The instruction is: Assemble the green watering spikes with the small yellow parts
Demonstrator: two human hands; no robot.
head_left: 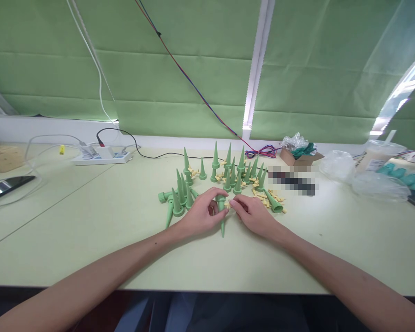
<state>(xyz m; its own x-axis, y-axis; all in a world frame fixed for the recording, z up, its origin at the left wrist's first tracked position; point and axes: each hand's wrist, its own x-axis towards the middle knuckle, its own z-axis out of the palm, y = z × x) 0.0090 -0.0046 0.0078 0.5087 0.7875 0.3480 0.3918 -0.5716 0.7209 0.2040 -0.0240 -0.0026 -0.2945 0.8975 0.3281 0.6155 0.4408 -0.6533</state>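
Green cone (221, 202) is in front of you, at the near side of the pile, wide end away, tip toward you. Your left hand (201, 210) has it: fingers and thumb clamped round the wide end. Your right hand (255, 215) has thumb and forefinger pinched together on a small yellow piece (227, 205), up against the cone's side; can't tell whether it's seated. Progress, my read: partway. Standing cones (216, 157) behind your hands mostly have yellow bits at or near their bases, so those look fitted, though the crowding hides which. The left cluster (177, 206), some upright, some lying, shows no yellow that I can make out, so probably left to do. Loose yellow pieces (262, 198) lie right of the standing group, with a lying cone (273, 201) among them, wide end toward you. Further out: a blurred dark item (292, 180) beyond the yellow pieces, red-and-blue cable (263, 151) coiled at the back, cardboard box (299, 159), plastic bag (337, 163) and drink cup (375, 157) to the right, power strip (102, 158) back left, dark tablet (8, 186) far left. Nothing blocks your grip; the standing cones are packed close just beyond your knuckles, so a knock could topple some.
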